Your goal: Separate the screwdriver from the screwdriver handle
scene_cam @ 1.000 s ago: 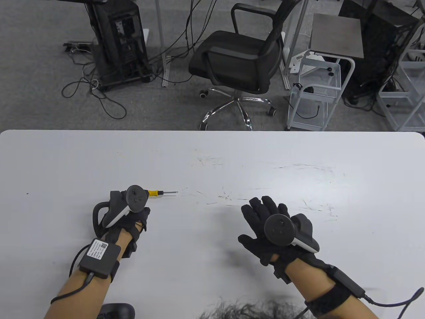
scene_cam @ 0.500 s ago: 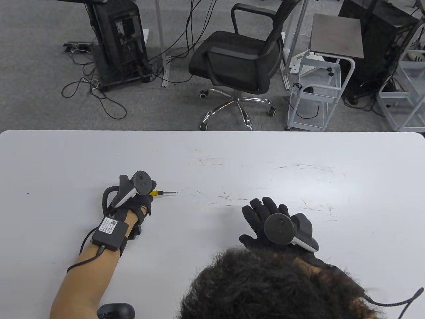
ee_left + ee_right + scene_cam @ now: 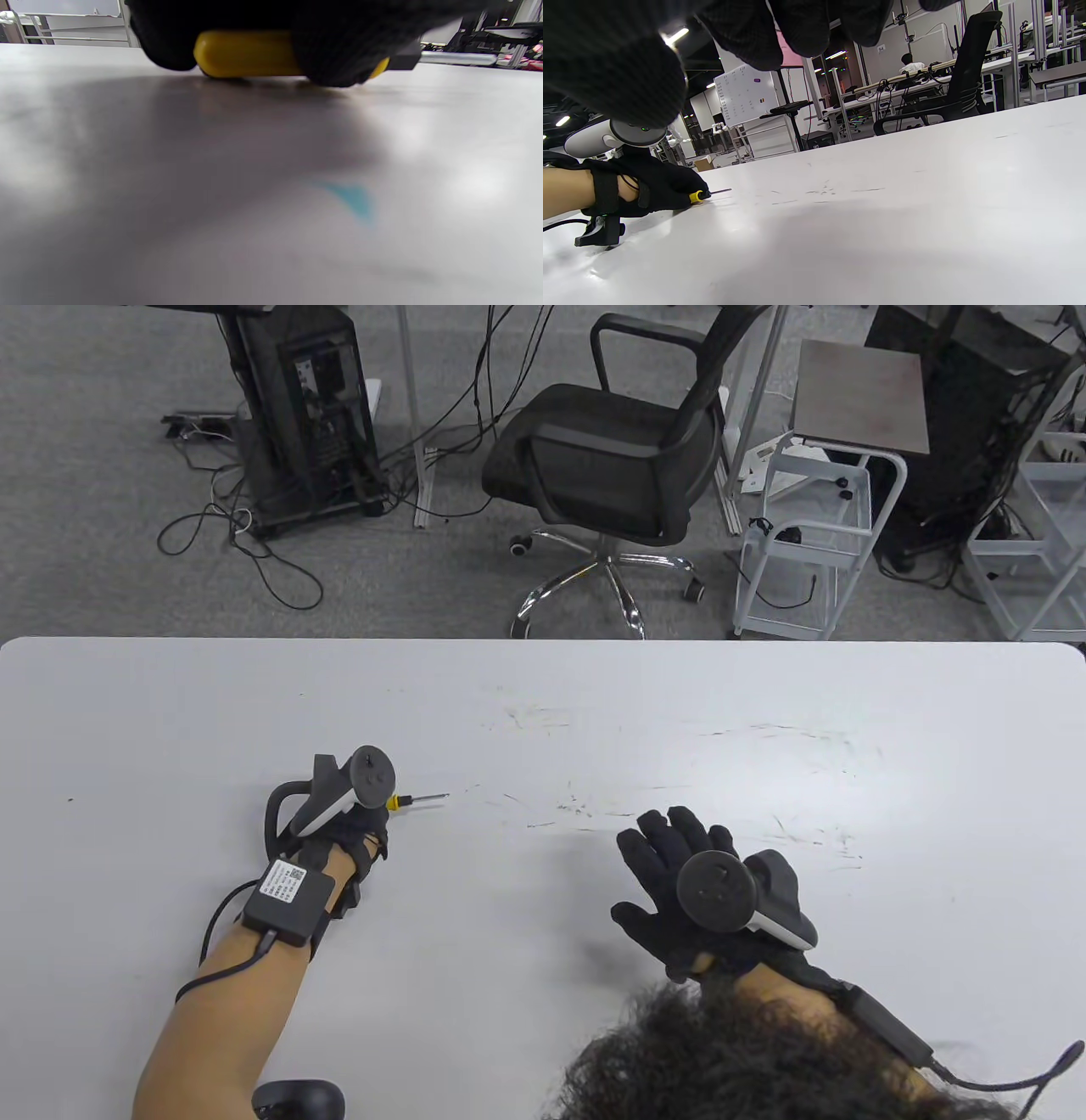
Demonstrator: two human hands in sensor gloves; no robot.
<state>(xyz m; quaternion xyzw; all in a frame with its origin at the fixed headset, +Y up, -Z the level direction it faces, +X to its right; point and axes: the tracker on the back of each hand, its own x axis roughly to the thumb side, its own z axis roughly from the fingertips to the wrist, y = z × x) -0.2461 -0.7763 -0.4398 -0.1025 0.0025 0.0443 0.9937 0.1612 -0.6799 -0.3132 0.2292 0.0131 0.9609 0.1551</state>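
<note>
Left hand (image 3: 352,831) fingers (image 3: 335,51) closed around yellow handle (image 3: 246,53) of screwdriver (image 3: 416,798), pressed against table (image 3: 543,712); metal shaft (image 3: 458,58) projecting toward right, lying flat. Right hand (image 3: 687,882) fingers spread, released, well apart from tool.

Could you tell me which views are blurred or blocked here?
Left wrist view: the table is soft, and gloved fingers cover part of the yellow handle. Right wrist view: dark fingers crowd the top. Table view: sharp, hair intrudes at bottom.
</note>
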